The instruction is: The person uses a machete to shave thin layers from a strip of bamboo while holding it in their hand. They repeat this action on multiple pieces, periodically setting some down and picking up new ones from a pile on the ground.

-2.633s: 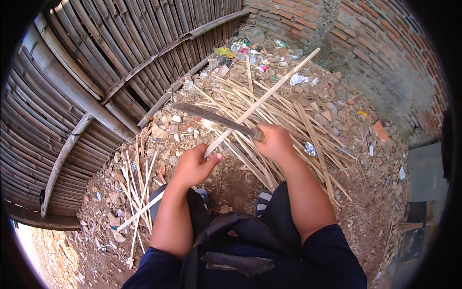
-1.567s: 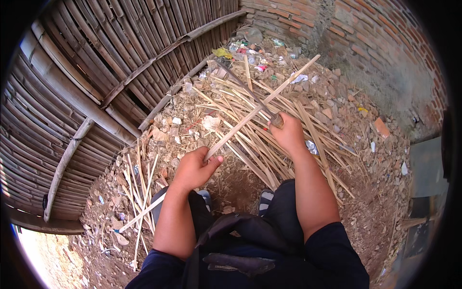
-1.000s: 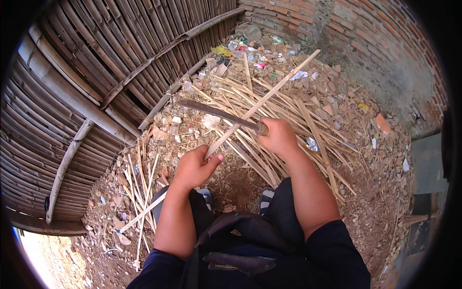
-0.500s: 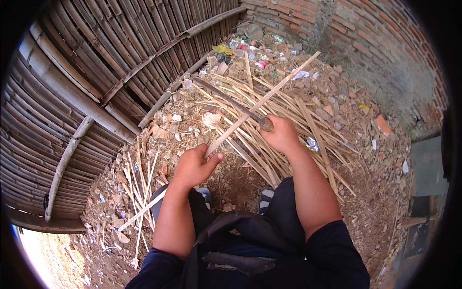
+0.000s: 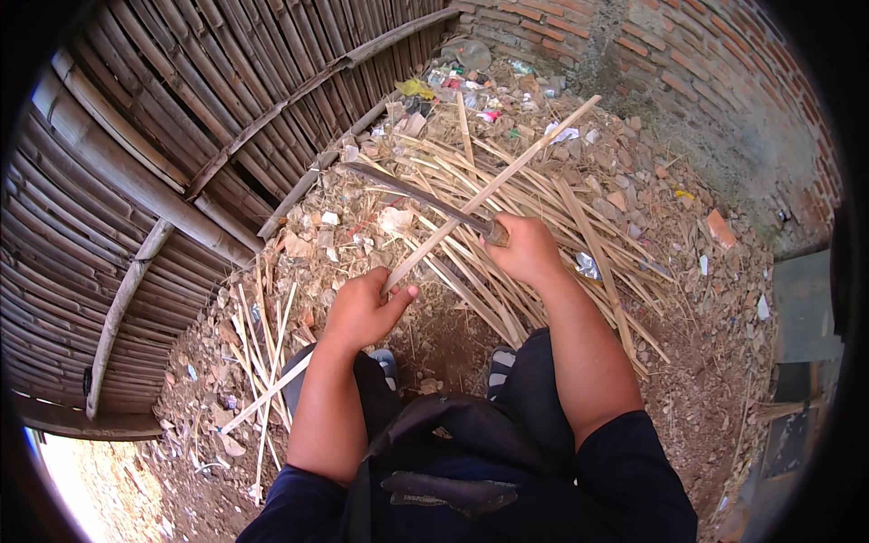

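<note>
— What is seen nearest the body?
— A few loose strips (image 5: 267,395) are strewn beside the left leg. Beyond them, the near end of a pale strip (image 5: 491,192), apparently split bamboo, is pinched between thumb and fingers by the left hand (image 5: 367,312).

— And the right hand (image 5: 525,249)?
— It is wrapped around the handle of a long knife (image 5: 412,195). The strip is crossed by the dark blade, nearer the held end; whether they touch cannot be told.

— How is the strip placed?
— It is held slanting away to the right, its far part reaching above a larger pile (image 5: 589,249).

— How might it handle?
— It is judged light, stiff yet springy, dry rather than slippery; splinters may be met along its edges. It is best gripped by its flat faces, clear of the blade.

— And farthest?
— Litter (image 5: 415,89) is cornered by a bamboo wall (image 5: 90,258) and a brick wall (image 5: 674,83).
</note>
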{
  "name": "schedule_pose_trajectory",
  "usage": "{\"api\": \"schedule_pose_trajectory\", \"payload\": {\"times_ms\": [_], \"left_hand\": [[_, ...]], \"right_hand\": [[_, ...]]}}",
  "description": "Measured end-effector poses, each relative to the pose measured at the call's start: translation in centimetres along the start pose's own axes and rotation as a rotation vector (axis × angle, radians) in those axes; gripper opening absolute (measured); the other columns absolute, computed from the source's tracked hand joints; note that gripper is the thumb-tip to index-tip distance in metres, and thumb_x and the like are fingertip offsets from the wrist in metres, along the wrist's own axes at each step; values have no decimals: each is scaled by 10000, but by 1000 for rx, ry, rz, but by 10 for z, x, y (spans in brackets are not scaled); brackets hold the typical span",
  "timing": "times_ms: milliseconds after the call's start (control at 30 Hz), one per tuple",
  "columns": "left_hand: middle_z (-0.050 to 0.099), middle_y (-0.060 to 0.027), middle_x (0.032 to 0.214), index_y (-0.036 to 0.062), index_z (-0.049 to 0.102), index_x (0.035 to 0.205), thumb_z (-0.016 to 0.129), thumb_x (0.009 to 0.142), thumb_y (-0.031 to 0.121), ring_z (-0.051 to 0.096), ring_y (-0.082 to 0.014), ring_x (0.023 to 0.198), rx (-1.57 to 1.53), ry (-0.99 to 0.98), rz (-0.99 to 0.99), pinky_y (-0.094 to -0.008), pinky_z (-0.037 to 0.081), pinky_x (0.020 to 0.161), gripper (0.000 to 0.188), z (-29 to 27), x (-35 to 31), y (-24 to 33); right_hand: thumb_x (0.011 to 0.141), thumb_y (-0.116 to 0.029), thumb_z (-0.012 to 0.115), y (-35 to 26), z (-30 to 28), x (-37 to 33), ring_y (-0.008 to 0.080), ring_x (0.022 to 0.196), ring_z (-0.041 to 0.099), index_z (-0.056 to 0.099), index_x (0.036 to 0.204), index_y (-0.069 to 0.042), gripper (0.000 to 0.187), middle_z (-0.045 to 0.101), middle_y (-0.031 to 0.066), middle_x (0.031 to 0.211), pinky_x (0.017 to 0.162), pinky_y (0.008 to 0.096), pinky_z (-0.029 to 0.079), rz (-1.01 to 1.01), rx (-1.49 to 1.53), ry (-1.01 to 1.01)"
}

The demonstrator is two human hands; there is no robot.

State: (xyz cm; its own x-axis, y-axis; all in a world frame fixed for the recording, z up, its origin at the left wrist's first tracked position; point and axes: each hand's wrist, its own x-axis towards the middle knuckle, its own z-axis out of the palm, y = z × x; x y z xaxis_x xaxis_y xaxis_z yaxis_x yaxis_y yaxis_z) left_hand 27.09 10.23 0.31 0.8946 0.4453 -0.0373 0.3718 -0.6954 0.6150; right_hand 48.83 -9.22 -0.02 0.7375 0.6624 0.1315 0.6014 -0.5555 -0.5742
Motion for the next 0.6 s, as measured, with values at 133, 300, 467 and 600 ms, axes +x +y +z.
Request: {"api": "schedule_pose_trajectory", "payload": {"times_ms": [133, 300, 467, 600], "left_hand": [[658, -202, 703, 11, 633, 858, 723, 916, 513, 689, -428, 733, 16, 9, 10, -496, 535, 685, 513, 1, -1, -2], [664, -205, 713, 10, 634, 862, 725, 917, 510, 691, -428, 739, 23, 5, 5, -495, 539, 692, 511, 0, 0, 1], [668, -206, 718, 8, 640, 870, 727, 917, 507, 695, -425, 742, 40, 5, 5, -492, 543, 696, 509, -1, 0, 3], [671, -202, 717, 9, 651, 879, 728, 915, 510, 697, -417, 741, 39, -4, -12, -485, 546, 696, 508, -1, -1, 5]], "right_hand": [[810, -258, 768, 0, 2, 0, 433, 828, 679, 727, 958, -92, 226, 708, 204, 846, 721, 514, 535, -11, -2, 5], [812, -263, 770, 1, 2, 0, 432, 832, 680, 724, 949, -86, 228, 711, 202, 857, 724, 513, 537, -16, 16, 12], [814, -269, 771, -1, 2, 0, 425, 855, 687, 724, 974, -92, 243, 715, 195, 875, 745, 513, 540, 4, -17, -35], [813, -275, 771, -2, 2, 0, 419, 865, 690, 723, 991, -91, 260, 716, 196, 888, 754, 509, 543, -27, -32, -66]]}}
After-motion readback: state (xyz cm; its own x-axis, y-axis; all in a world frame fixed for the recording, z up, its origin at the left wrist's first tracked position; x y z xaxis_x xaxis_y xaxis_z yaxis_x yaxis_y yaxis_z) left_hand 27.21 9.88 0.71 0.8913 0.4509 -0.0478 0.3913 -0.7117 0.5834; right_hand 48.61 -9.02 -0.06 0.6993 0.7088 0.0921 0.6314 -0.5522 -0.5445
